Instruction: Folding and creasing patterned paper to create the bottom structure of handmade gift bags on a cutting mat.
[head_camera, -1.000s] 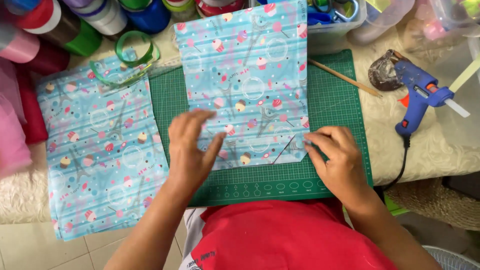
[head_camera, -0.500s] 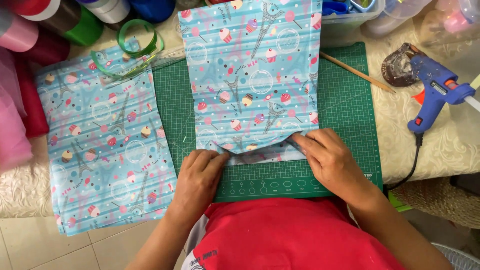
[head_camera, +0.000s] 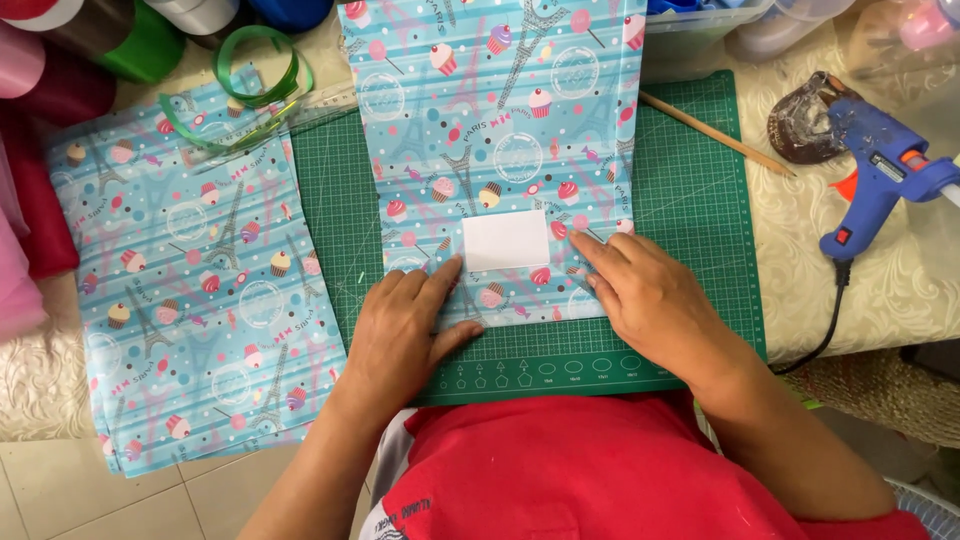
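Far left: pink and red ribbon rolls at the table edge, beside a stack of blue patterned wrapping paper sheets overhanging the table. Above that stack, a loop of green ribbon. Centre: a green cutting mat bearing a folded sheet of the same blue paper, its lower edge turned up into a flap with a white rectangle showing in the middle. Left hand flat on the lower left part of the flap, fingers together and extended, index fingertip touching the white rectangle's lower left corner, thumb spread out to the side. Right hand pressing the flap's right part, fingers close together and pointing up-left, index fingertip just beside the rectangle's right edge. Further right: a thin wooden stick lying slantwise across the mat's corner, then a blue hot glue gun on the cream tablecloth, nozzle end resting by a dark glue-stained stand.
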